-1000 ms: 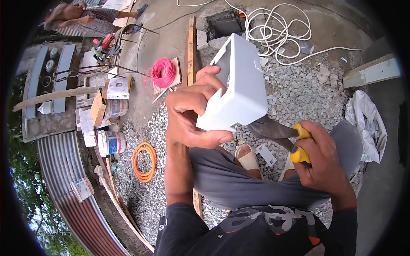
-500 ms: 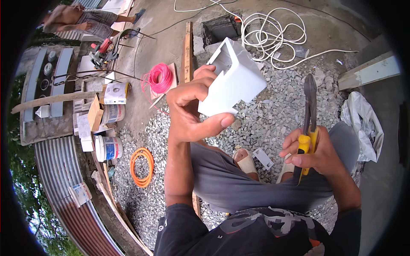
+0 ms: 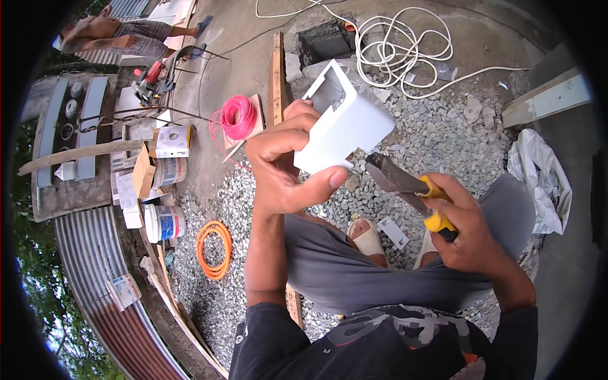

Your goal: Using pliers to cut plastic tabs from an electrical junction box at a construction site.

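Note:
My left hand (image 3: 282,158) grips a white plastic box (image 3: 348,126), thumb on its near edge and fingers along its left side. The box is tilted with an open side facing up and left, and a notch is cut in its lower edge. Wrapped round the yellow and black handles of a pair of pliers (image 3: 405,183) is my right hand (image 3: 465,221). The pliers point up and left, their dark jaws close to the notched edge of the box. A small white plate (image 3: 393,233) lies on the gravel between my feet.
Gravel (image 3: 430,142) covers the ground around me. Beyond are a coiled white cable (image 3: 405,50), a square pit (image 3: 323,43) and a pink wire coil (image 3: 237,118). An orange hose (image 3: 213,249) and buckets (image 3: 164,223) lie left; a white sack (image 3: 541,183) sits right. Another person (image 3: 120,35) stands far left.
The pliers have swung from upright to pointing left, and their jaws have come up beside the box. My right hand has shifted its grip on the handles. The box has hardly moved.

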The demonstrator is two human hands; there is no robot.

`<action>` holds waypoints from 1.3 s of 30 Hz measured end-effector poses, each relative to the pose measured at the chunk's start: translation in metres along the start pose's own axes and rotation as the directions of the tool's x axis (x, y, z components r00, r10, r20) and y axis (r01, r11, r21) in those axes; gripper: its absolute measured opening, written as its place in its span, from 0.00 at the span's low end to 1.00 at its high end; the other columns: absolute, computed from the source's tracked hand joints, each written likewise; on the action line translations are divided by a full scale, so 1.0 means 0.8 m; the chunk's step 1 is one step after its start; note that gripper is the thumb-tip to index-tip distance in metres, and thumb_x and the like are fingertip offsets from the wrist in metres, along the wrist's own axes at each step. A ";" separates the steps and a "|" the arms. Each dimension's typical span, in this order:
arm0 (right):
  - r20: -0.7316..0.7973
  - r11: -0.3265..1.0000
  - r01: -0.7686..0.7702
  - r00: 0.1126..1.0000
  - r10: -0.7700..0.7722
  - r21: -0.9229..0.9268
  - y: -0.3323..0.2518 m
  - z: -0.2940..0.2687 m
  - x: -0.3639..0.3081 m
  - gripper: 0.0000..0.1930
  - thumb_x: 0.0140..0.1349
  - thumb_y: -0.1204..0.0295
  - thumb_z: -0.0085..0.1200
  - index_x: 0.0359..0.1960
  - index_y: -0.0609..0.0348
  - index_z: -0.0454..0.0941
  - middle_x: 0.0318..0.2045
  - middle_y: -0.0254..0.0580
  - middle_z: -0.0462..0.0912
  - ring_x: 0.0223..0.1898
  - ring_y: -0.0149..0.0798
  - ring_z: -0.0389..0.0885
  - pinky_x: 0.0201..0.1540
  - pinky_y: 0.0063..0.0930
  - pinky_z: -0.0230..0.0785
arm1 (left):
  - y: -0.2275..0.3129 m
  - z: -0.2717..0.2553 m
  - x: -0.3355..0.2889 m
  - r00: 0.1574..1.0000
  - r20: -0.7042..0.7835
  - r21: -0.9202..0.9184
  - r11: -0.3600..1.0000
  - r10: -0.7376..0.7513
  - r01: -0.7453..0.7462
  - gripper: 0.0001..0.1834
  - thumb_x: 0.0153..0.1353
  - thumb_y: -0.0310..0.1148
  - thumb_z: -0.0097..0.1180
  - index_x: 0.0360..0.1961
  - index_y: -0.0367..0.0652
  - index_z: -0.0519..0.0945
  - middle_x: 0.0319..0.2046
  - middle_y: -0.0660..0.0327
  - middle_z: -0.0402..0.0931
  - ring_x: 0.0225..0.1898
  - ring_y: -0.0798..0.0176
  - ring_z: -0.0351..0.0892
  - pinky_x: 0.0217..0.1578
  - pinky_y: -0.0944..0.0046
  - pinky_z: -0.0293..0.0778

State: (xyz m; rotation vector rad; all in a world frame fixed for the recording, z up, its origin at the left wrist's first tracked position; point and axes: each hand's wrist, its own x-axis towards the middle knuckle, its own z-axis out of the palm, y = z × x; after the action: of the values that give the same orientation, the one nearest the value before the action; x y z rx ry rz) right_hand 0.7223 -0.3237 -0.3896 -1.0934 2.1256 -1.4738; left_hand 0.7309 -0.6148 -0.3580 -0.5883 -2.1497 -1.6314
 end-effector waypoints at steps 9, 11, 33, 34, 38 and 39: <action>0.048 0.993 0.087 0.995 -0.084 -0.084 -0.005 -0.003 0.003 0.32 0.37 0.86 0.56 0.52 0.57 0.77 0.59 0.54 0.67 0.56 0.55 0.70 0.59 0.45 0.60 | 0.003 0.005 -0.005 0.994 0.016 -0.006 0.994 0.107 -0.107 0.14 0.35 0.31 0.70 0.18 0.35 0.77 0.23 0.56 0.79 0.29 0.59 0.72 0.38 0.59 0.63; 0.042 0.991 0.090 0.995 -0.086 -0.098 -0.006 -0.003 0.002 0.32 0.36 0.86 0.56 0.52 0.57 0.77 0.58 0.54 0.67 0.56 0.55 0.70 0.59 0.45 0.60 | 0.004 0.005 -0.005 0.994 0.025 -0.002 0.995 0.102 -0.102 0.14 0.35 0.31 0.70 0.17 0.35 0.77 0.23 0.56 0.78 0.29 0.59 0.72 0.39 0.59 0.62; -0.003 0.973 0.126 0.992 -0.129 -0.195 -0.014 -0.011 0.001 0.30 0.34 0.84 0.57 0.47 0.60 0.77 0.53 0.55 0.70 0.51 0.54 0.72 0.51 0.46 0.62 | 0.013 0.015 -0.010 0.995 -0.073 -0.003 0.998 0.061 -0.061 0.14 0.30 0.35 0.73 0.16 0.39 0.80 0.22 0.60 0.78 0.30 0.59 0.73 0.49 0.51 0.56; -0.003 0.973 0.127 0.992 -0.130 -0.193 -0.014 -0.011 0.001 0.30 0.34 0.84 0.57 0.47 0.60 0.77 0.53 0.55 0.70 0.51 0.54 0.72 0.51 0.46 0.62 | 0.014 0.014 -0.011 0.996 -0.072 -0.001 0.998 0.060 -0.060 0.14 0.30 0.35 0.73 0.16 0.39 0.80 0.22 0.60 0.78 0.30 0.59 0.73 0.49 0.51 0.56; 0.005 0.973 0.126 0.992 -0.127 -0.193 -0.012 -0.012 -0.001 0.29 0.34 0.83 0.57 0.46 0.60 0.78 0.53 0.55 0.70 0.50 0.54 0.72 0.51 0.46 0.63 | 0.015 0.014 -0.011 0.996 -0.067 -0.001 0.998 0.055 -0.055 0.14 0.31 0.35 0.73 0.16 0.39 0.80 0.21 0.61 0.79 0.30 0.59 0.73 0.50 0.51 0.56; 0.011 0.971 0.132 0.991 -0.132 -0.198 -0.012 -0.012 -0.001 0.28 0.34 0.83 0.57 0.46 0.60 0.78 0.53 0.55 0.70 0.49 0.54 0.73 0.51 0.46 0.63 | 0.015 0.015 -0.011 0.996 -0.073 -0.008 0.999 0.049 -0.050 0.14 0.31 0.35 0.73 0.16 0.39 0.80 0.21 0.61 0.79 0.30 0.59 0.73 0.50 0.51 0.56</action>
State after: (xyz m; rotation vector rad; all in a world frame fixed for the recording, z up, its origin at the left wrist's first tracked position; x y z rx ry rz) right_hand 0.7209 -0.3186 -0.3773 -1.3270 2.2796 -1.3401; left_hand 0.7445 -0.6014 -0.3558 -0.5716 -2.0599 -1.6134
